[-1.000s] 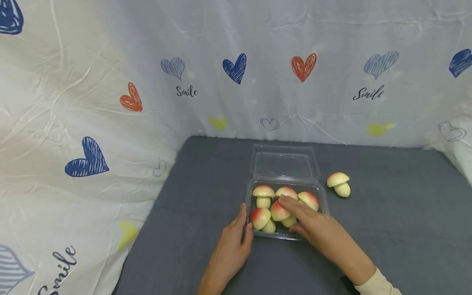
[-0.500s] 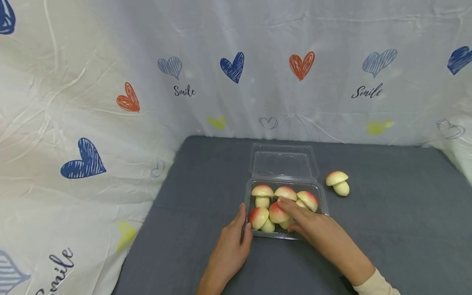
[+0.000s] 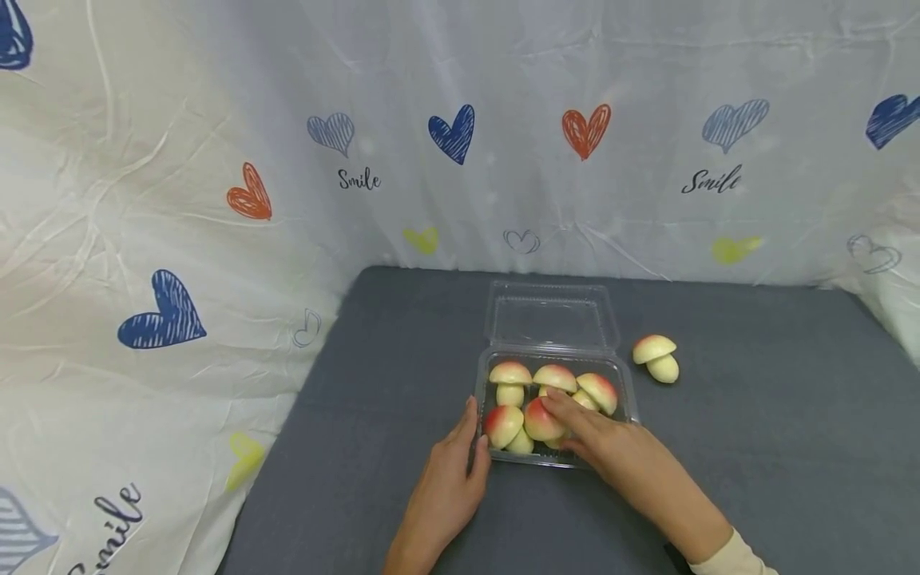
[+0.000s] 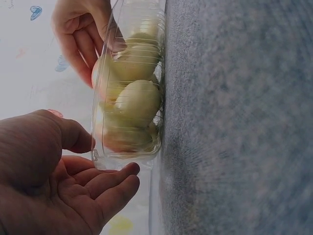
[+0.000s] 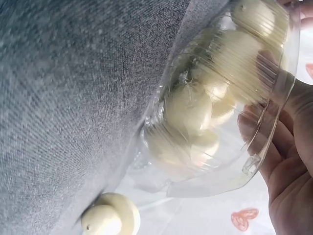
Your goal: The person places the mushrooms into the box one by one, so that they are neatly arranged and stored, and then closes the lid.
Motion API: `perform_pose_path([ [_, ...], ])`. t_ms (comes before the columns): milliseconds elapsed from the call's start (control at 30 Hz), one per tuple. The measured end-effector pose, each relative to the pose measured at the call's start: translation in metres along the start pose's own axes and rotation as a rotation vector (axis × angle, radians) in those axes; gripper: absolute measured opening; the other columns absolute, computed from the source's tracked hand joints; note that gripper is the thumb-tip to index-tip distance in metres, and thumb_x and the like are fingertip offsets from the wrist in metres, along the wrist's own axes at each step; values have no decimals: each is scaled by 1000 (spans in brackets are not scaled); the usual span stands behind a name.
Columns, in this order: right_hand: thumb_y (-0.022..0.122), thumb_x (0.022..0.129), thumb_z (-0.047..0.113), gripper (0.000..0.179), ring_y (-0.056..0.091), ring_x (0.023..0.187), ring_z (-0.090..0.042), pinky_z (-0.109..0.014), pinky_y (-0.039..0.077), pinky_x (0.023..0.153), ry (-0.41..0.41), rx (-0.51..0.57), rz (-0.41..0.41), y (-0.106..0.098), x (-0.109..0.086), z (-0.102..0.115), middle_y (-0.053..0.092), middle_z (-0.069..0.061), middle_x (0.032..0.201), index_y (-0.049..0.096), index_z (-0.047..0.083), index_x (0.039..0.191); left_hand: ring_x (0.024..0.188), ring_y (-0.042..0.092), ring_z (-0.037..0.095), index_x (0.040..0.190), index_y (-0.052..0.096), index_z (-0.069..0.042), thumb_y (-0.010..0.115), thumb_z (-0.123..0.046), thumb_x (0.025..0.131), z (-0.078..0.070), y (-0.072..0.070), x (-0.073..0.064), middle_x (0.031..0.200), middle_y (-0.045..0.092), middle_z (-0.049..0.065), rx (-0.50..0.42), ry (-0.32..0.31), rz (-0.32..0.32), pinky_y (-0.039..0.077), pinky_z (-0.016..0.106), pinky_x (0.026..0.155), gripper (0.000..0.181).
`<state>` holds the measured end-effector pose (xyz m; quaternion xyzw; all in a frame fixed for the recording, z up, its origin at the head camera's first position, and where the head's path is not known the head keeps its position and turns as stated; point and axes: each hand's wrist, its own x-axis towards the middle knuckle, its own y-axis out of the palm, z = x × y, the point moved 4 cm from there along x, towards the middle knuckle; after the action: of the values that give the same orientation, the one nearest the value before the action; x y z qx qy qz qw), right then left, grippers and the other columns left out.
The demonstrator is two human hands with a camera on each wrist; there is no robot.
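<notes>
A clear plastic clamshell box (image 3: 628,391) lies on the dark cloth with its lid (image 3: 552,315) folded back. Inside are several toy mushrooms (image 3: 510,374) with pale yellow bodies and red-tinged caps, three along the back row. My right hand (image 3: 611,443) reaches over the front right of the box and pinches a toy mushroom (image 3: 542,419) in the front row, its stem mostly hidden behind the fingers. At the box's left edge rests my left hand (image 3: 449,483), its thumb at the rim and its fingers extended alongside the end wall in the left wrist view.
One more toy mushroom (image 3: 656,359) lies on the cloth to the right of the box. The grey tabletop cloth (image 3: 776,399) runs back to a white curtain (image 3: 525,80) printed with hearts, which also hangs along the left side.
My right hand shifts slightly with the front mushroom, and less of its stem shows. My left hand stays at the box's left edge. The head view has shifted a little.
</notes>
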<state>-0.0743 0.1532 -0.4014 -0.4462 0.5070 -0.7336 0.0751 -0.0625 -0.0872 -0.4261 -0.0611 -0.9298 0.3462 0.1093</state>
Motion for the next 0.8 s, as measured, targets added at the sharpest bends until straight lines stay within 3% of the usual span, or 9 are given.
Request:
perform_pose_path([
  [233, 29, 112, 55, 64, 74, 77, -9, -33, 58, 59, 20, -1, -4, -1, 0, 2, 77, 1, 125, 56, 13, 153, 145, 49, 31, 162, 36, 2, 53, -19, 113, 3, 0, 0, 161, 44, 22, 5, -3, -6, 50, 51, 110, 57],
  [467, 30, 112, 55, 62, 74, 75, -11, -34, 58, 57, 31, -11, -12, -1, -1, 2, 80, 0, 113, 61, 14, 147, 145, 48, 30, 162, 37, 2, 54, -19, 112, 4, 0, 0, 161, 44, 22, 10, -6, -3, 48, 52, 112, 56],
  [800, 34, 109, 59, 62, 72, 72, -9, -32, 57, 56, 71, 44, 2, -5, -1, -1, 80, 3, 110, 62, 19, 147, 147, 46, 31, 163, 35, 1, 52, -21, 113, 3, 1, 1, 163, 41, 21, 6, -11, 20, 48, 52, 112, 57],
])
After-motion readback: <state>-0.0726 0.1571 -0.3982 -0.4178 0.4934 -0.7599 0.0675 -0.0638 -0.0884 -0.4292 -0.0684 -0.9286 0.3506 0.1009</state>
